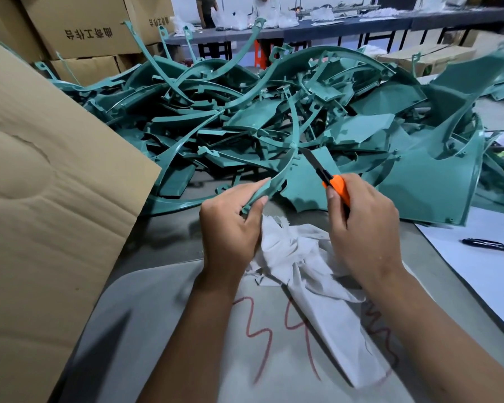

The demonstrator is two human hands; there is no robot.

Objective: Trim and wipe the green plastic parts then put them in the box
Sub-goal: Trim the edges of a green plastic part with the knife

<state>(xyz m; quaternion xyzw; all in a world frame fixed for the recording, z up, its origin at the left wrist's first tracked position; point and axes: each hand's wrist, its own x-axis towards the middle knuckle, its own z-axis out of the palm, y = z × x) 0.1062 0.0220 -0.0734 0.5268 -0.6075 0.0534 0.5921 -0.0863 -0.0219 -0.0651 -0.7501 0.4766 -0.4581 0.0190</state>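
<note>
From the head cam, your left hand (230, 228) is pinching the near end of a thin curved green plastic strip (285, 167), thumb and fingers curled round it, so the piece arcs up and away from you over the table. Your right hand (364, 228) is wrapped around an orange-handled utility knife (333, 189), blade out, with the tip right up against the strip where a little tab sticks out, roughly mid-arc. Just below both hands there's a crumpled white cloth rag (297, 257) lying on the grey table (163, 242), partly over a pale sheet with red marker scribbles (262, 338). Behind the strip you've got a big tangled heap of green plastic parts (245, 112), curved bands and flat fan-shaped panels all piled together. The brown cardboard box flap (41, 199) fills the left side, close to your left arm; you can't see inside it from here. Off to the right a black pen (490, 245) sits on a white sheet (477, 271), and stacked cardboard cartons (85, 30) stand at the back left.
</note>
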